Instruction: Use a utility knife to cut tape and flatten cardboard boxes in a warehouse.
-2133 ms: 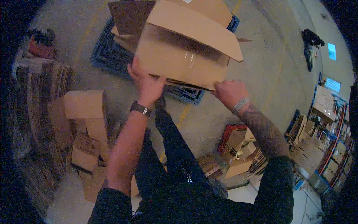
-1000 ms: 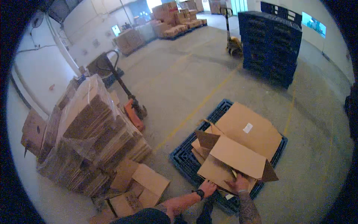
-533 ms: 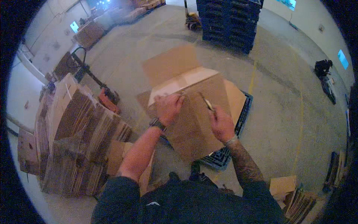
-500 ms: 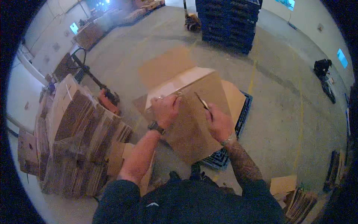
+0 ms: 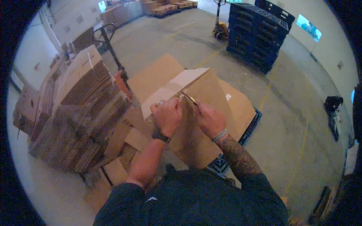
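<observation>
A large brown cardboard box point(image 5: 203, 88) with its flaps folded out lies in front of me, tilted. My left hand point(image 5: 168, 115) is closed on the box near its upper edge, where a shiny strip like clear tape point(image 5: 181, 95) shows by the fingers. In my right hand point(image 5: 211, 119) is a slim knife point(image 5: 191, 100), pointing up and left. Its tip meets the cardboard beside the shiny strip, close to my left fingertips. The fingers of my right hand wrap the handle and hide most of it.
Under the box, a dark plastic pallet point(image 5: 218, 164) shows at the right. A tall bundle of flattened cardboard point(image 5: 90, 98) stands at the left, with a pallet jack point(image 5: 113, 52) behind it. Dark stacked pallets point(image 5: 250, 45) and another pallet jack point(image 5: 221, 28) stand farther off.
My right hand has moved left with the knife, bringing its tip to the shiny strip by my left hand. The view has turned, so the background sits farther right and lower.
</observation>
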`<state>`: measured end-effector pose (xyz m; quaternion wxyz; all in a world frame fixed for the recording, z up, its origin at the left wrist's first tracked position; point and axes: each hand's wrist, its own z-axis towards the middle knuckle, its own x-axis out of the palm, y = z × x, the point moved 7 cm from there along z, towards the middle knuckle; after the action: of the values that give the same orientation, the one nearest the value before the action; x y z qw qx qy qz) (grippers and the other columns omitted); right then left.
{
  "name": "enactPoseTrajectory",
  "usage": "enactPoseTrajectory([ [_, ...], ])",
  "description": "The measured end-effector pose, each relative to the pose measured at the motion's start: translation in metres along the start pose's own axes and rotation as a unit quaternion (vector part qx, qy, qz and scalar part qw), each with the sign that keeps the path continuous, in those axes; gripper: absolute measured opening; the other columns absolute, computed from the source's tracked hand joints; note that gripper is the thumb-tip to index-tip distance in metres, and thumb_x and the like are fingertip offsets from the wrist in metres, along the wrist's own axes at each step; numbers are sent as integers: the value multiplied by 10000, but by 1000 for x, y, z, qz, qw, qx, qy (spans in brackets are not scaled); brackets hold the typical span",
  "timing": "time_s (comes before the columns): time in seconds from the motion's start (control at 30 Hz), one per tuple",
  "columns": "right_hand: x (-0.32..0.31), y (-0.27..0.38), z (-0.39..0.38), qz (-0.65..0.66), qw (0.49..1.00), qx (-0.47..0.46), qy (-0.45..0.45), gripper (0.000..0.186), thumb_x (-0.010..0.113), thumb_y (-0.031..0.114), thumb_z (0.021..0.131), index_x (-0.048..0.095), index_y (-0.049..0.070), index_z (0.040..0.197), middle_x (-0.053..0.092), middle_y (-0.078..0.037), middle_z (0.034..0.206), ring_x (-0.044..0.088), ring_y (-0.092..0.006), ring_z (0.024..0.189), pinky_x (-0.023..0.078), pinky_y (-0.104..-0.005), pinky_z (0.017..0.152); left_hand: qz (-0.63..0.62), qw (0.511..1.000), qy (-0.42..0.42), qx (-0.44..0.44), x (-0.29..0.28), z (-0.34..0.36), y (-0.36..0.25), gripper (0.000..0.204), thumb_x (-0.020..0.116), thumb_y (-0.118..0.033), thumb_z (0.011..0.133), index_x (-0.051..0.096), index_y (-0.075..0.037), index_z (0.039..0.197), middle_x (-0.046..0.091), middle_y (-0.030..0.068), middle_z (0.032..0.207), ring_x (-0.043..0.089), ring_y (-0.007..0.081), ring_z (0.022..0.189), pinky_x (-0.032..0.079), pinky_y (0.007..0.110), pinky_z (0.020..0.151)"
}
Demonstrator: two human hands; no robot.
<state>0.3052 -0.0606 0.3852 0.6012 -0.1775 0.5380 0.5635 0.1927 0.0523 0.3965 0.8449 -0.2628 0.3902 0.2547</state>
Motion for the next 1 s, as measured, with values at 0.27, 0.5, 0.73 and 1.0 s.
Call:
enactPoseTrajectory([
  [0.27,-3,-39,-21,-37,997,-63,-28,313,547,206,917,573,149,1224,666,-86,831,653,-309,650,511,-437,534,24,997,-64,-28,14,8,-9,281,547,-358,922,682,-144,799,676,97,764,621,282,796,356,468,803],
  [0.5,16,-194,-83,-49,996,-77,12,309,608,223,891,593,173,1195,639,-64,783,646,-293,622,477,-449,487,3,993,-8,-116,51,41,2,356,533,-383,941,689,-70,876,637,184,723,597,429,689,427,503,609],
  [0.73,32,-401,-181,-135,983,16,121,288,614,254,894,605,163,1167,645,-78,832,644,-306,631,513,-450,555,-220,970,-66,-79,22,69,-24,342,515,-260,976,650,48,1039,670,208,930,632,263,829,489,432,731],
  [1.0,67,-411,-157,406,845,348,7,356,513,329,988,590,33,1171,617,-69,768,572,-114,563,476,-273,502,-327,931,-148,-62,12,57,63,349,469,-319,1009,527,0,1139,528,54,755,532,172,679,468,343,693],
])
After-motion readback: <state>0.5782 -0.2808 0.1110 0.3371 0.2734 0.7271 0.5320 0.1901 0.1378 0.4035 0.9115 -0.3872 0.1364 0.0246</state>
